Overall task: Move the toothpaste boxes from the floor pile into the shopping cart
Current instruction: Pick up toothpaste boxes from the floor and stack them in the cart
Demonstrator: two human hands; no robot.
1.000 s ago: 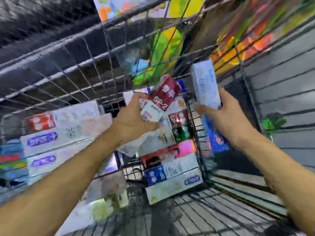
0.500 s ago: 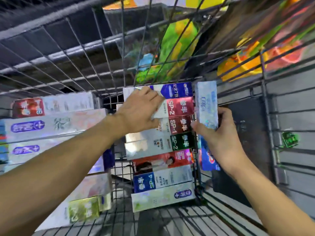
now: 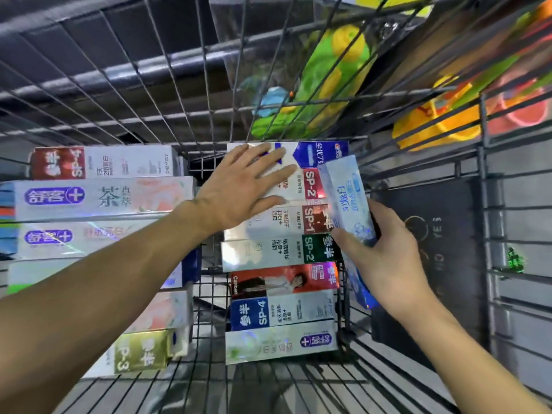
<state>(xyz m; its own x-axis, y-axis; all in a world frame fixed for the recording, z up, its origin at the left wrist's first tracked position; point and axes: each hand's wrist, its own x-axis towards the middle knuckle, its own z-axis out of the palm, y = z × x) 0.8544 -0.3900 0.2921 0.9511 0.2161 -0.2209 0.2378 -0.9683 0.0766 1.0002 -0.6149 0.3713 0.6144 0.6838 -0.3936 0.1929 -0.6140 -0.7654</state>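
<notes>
I look down into the wire shopping cart. Toothpaste boxes lie in two rows on its bottom: a left row and a middle row. My left hand lies flat with straight, spread fingers on the red-and-white SP-2 box near the far end of the middle row. My right hand grips a pale blue toothpaste box, held upright just right of the middle row, beside the cart's right wall.
The cart's far wire wall rises behind the rows. Colourful toys show through the mesh beyond it. A dark panel lies outside the right wall. Bare wire floor shows at the near end of the cart.
My left hand set the SP-2 box down onto the middle row and flattened out on it. My right hand brought the pale blue box lower and closer to the row.
</notes>
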